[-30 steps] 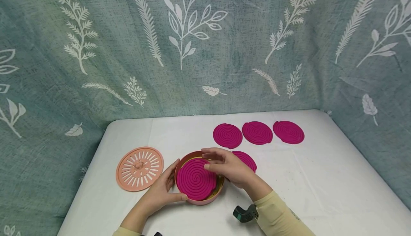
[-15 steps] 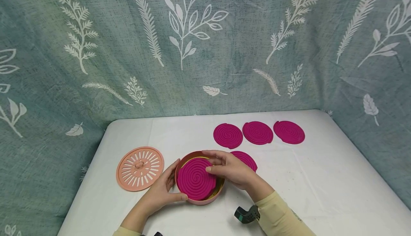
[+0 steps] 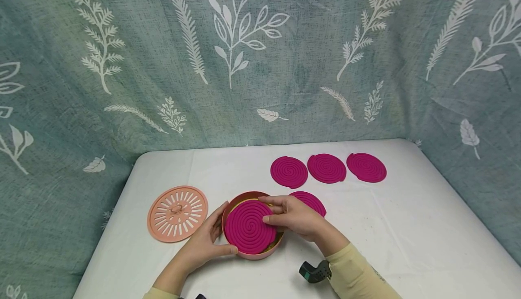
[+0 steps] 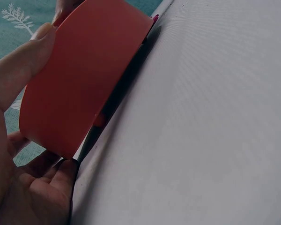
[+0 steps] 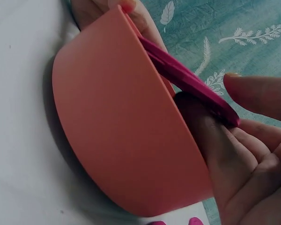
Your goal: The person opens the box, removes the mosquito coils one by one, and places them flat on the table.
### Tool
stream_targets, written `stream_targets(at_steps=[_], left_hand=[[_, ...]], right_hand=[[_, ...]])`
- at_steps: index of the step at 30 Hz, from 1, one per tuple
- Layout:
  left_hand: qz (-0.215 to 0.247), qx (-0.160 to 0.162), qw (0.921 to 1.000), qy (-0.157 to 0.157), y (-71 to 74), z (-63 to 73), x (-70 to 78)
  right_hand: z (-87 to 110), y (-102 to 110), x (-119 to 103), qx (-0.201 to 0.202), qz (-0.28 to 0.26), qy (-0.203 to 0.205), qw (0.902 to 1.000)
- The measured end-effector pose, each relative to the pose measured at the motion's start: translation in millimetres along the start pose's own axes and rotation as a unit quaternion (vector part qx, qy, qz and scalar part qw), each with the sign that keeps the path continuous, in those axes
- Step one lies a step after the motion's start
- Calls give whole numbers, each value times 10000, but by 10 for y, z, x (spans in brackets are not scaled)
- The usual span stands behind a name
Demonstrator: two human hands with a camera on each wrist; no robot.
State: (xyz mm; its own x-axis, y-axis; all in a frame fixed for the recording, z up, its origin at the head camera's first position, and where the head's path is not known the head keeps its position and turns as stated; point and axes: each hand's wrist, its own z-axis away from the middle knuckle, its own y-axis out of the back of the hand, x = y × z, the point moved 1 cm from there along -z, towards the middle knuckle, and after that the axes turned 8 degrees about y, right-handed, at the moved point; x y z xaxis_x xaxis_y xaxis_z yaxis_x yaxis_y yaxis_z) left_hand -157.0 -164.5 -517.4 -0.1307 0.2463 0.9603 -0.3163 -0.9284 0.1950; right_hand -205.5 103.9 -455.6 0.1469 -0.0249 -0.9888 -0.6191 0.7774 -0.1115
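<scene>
A round coral-pink mosquito coil holder [image 5: 122,122] stands on the table, yellowish inside in the head view. Lying tilted in its mouth is a magenta mosquito coil [image 3: 249,226], right edge raised above the rim in the right wrist view. My right hand [image 3: 299,217] pinches that raised edge, thumb over the top face and fingers beneath, partly inside the holder. On the left, my left hand [image 3: 207,240] grips the holder, its thumb [image 4: 25,68] at the rim and its other fingers around the outer wall. The holder hides part of the left fingers in the left wrist view.
A slotted coral lid [image 3: 177,214] lies left of the holder. Behind the right hand a magenta coil [image 3: 310,201] is partly covered. Further back lie three more, a left coil [image 3: 289,172], a middle coil [image 3: 327,168] and a right coil [image 3: 366,168]. A leaf-patterned curtain [image 3: 260,64] hangs behind.
My right hand has drawn slightly toward me, and the mosquito coil in the holder has shifted a little to the right with it. The left hand and the holder stay in place.
</scene>
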Motion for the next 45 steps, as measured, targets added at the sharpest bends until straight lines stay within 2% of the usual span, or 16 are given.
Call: stream_targets(at_steps=[6,10,21,28,39,45], left_hand=[[1,-2,10000,27,1,-5,-9],[18,-6,10000,37,4,-6,-10],[76,-66,9999,-16,8,-4,-5],[39,-43,10000,-20,9,-5,-7],[25,-23,10000,-77,6,-5,-20],[11,-1,10000,16,6,-1,-6]], right_hand=[[18,20,-10,121,627,-128,9979],[36,24,-14,176,784,-128,9967],[49,66,2,253,702,40,9972],[69,120,20,186,236,210,9993],[163,214,17,627,16,217,9978],[214,264,17,805,13,295,9963]])
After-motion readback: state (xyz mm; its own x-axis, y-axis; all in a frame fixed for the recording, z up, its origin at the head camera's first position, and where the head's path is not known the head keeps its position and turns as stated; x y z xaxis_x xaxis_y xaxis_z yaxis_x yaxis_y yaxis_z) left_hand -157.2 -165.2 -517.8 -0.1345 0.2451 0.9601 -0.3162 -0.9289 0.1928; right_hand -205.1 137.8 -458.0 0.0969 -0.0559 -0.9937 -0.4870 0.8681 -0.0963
